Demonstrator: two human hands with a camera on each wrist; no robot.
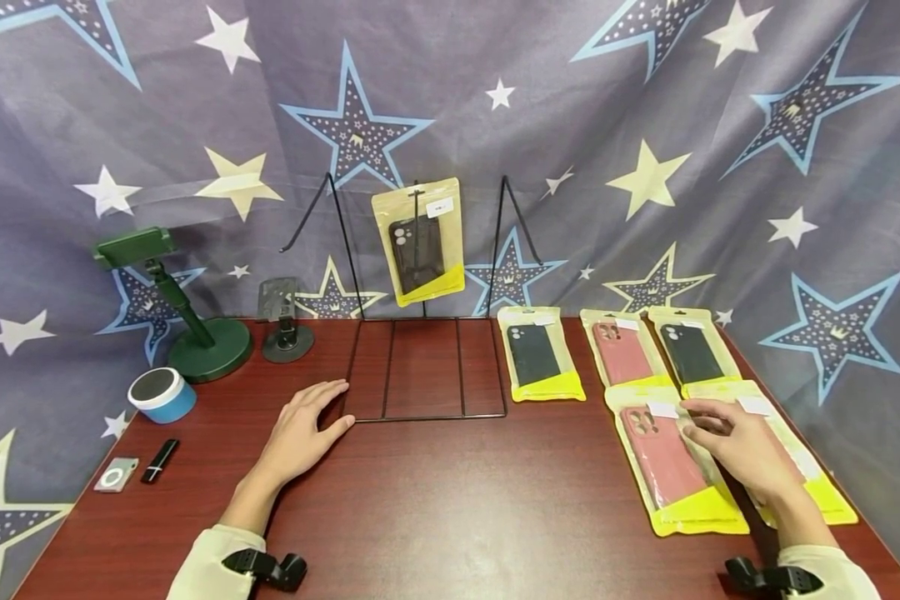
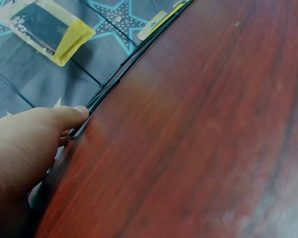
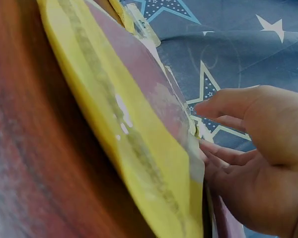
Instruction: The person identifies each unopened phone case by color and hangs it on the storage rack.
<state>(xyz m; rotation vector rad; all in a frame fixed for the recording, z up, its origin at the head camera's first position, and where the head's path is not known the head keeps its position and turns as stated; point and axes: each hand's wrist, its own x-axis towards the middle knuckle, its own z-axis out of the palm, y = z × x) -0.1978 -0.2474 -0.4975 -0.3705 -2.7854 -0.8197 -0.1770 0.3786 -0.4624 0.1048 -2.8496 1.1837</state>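
Note:
A black wire display rack (image 1: 424,417) stands on the table, with a bagged black phone case (image 1: 417,243) hanging from its middle. My left hand (image 1: 303,433) rests at the rack's front left corner, fingers extended; the thumb touches the wire in the left wrist view. My right hand (image 1: 742,442) is at the right edge of a bagged pink phone case (image 1: 663,458), fingers slightly bent. In the right wrist view a gap shows between its fingers and thumb, beside the bag's edge. Another yellow-trimmed bag (image 1: 832,500) lies partly hidden under that hand.
More bagged cases lie behind: a dark one (image 1: 534,354) beside the rack, a pink one (image 1: 624,352) and another dark one (image 1: 692,352). At left are a green stand (image 1: 210,350), a small dark stand (image 1: 288,342), a blue speaker (image 1: 162,396), a black stick (image 1: 161,461) and a small player (image 1: 116,475).

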